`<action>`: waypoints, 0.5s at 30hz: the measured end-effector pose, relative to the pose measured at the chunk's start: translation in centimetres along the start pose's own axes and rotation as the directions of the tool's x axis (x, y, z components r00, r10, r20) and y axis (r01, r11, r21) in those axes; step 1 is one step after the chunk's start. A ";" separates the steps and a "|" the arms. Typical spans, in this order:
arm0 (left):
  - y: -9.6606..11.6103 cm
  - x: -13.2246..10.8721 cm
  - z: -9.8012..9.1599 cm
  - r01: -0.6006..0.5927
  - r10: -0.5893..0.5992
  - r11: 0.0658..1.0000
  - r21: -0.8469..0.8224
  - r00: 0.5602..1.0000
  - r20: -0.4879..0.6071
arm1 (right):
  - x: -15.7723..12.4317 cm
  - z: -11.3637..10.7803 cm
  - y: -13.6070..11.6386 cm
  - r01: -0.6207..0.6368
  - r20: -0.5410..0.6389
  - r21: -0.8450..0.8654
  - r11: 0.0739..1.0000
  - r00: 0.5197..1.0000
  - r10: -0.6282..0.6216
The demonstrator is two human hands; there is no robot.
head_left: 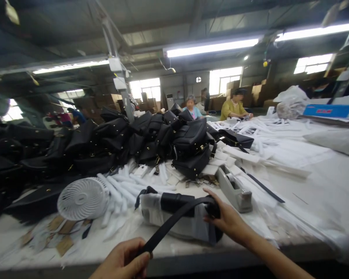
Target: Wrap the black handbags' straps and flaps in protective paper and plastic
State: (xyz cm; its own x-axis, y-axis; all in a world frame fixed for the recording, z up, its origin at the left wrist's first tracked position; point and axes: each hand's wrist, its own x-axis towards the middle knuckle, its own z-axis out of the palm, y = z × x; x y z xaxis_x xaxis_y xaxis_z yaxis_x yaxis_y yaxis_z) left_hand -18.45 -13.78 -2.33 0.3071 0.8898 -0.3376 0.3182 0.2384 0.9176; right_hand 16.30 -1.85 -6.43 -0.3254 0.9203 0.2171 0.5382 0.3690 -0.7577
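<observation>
A black handbag (174, 201), partly wrapped in thin whitish sheeting, lies on the table in front of me. Its black strap (171, 220) arches from the bag's right end toward me. My left hand (129, 257) is closed around the near part of this strap, at the bottom of the view. At the right end of the bag, my right hand (228, 219) grips it where the strap joins, thumb and fingers on either side. The fingers behind that end are partly hidden.
A white fan (83, 198) stands left of the bag, beside white padding rolls (119, 193). Black bags (189, 135) are heaped behind. A grey tape dispenser (235, 190) and a loose black strip (266, 188) lie to the right. Two people (234, 106) sit across the table.
</observation>
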 end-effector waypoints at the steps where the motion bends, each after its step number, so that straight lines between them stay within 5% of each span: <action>1: -0.6 -0.3 0.0 -0.009 0.009 1.000 -0.022 1.000 0.005 | 0.7 -0.4 0.2 -0.001 -0.002 -0.027 1.000 1.000 0.000; 6: -2.9 -1.9 0.9 -0.089 0.087 0.993 -0.079 0.996 -0.032 | 4.3 -4.2 -0.5 0.038 -0.226 -0.364 0.931 0.966 -0.128; 8: -3.0 -2.0 1.9 -0.072 0.068 0.997 -0.038 0.994 -0.089 | 4.2 -3.9 -3.2 0.130 -0.334 -0.502 0.855 0.883 -0.331; 10: -2.5 -1.8 3.1 -0.050 0.057 0.998 0.047 0.987 -0.151 | 3.0 -1.7 -6.9 0.323 -0.305 -0.526 0.787 0.792 -0.529; 11: -2.3 -1.6 3.5 -0.054 0.070 0.994 0.099 0.984 -0.165 | 2.1 0.1 -8.8 0.477 -0.194 -0.475 0.740 0.763 -0.616; 13: -2.2 -1.4 4.1 -0.100 0.128 0.977 0.190 0.982 -0.139 | 0.3 4.0 -11.7 0.716 0.232 -0.253 0.651 0.698 -0.677; 15: -3.0 -1.7 4.0 -0.131 0.150 0.964 0.232 0.987 -0.066 | -0.8 7.3 -12.9 0.741 0.518 -0.099 0.664 0.608 -0.601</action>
State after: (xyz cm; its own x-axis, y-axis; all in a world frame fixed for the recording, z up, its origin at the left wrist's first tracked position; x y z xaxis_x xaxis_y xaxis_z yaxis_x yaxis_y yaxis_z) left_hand -16.38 -17.56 -5.35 0.2915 0.9391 -0.1820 0.4750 0.0230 0.8797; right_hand 3.95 -8.28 -1.28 -0.9244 0.2706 0.2688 0.1933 0.9399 -0.2815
